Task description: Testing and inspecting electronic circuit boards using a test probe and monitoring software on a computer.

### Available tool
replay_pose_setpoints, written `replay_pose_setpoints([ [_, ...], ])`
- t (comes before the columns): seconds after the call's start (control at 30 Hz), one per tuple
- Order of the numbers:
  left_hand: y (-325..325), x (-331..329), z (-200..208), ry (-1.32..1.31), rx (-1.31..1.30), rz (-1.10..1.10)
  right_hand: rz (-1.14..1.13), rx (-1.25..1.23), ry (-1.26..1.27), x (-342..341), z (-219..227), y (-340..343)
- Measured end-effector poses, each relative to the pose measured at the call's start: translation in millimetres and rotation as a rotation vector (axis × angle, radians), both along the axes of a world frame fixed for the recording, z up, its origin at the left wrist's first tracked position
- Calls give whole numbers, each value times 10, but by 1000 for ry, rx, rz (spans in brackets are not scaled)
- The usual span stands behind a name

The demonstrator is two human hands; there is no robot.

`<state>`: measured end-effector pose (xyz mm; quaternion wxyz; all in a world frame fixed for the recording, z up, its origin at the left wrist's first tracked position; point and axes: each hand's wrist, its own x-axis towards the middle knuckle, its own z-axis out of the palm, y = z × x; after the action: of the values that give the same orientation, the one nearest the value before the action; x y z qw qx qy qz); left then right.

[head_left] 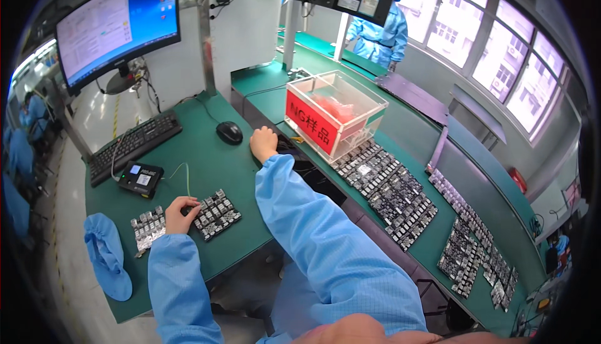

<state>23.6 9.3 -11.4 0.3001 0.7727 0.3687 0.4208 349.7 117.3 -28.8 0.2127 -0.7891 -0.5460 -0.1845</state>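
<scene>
My left hand (181, 215) is closed, with thumb and fingers pinched around a small dark piece I cannot make out. A thin green cable (188, 178) runs from a small black box-shaped device (141, 179) down to these fingers. On either side of the hand lie panels of small circuit boards: one on the right (217, 215), and a more silvery one on the left (149, 227). My right hand (264, 143) is curled at the table's inner edge, between the black mouse (229, 133) and a clear box with a red label (311, 123); whatever its fingers hold is hidden.
A black keyboard (134, 147) and a monitor (119, 28) stand at the far left. A blue cloth cover (107, 256) lies at the left edge. More board panels (388, 194) fill the right bench, beyond a dark gap. Another person (382, 37) stands at the back.
</scene>
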Motion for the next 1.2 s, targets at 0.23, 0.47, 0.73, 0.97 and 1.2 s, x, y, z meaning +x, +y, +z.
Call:
replay_pose_setpoints([
  [0.23, 10, -11, -26, -30, -48, 8, 80, -50, 518, 94, 73, -31],
  [0.47, 11, -13, -50, -24, 3, 0, 132, -61, 449, 104, 64, -44],
  [0.73, 8, -33, -25, 5, 9, -23, 169, -103, 436, 160, 12, 6],
  [0.97, 23, -48, -39, -5, -9, -58, 244, -34, 371, 240, -49, 53],
  [1.2, 23, -38, -61, -3, 0, -36, 238, -64, 382, 262, -42, 53],
])
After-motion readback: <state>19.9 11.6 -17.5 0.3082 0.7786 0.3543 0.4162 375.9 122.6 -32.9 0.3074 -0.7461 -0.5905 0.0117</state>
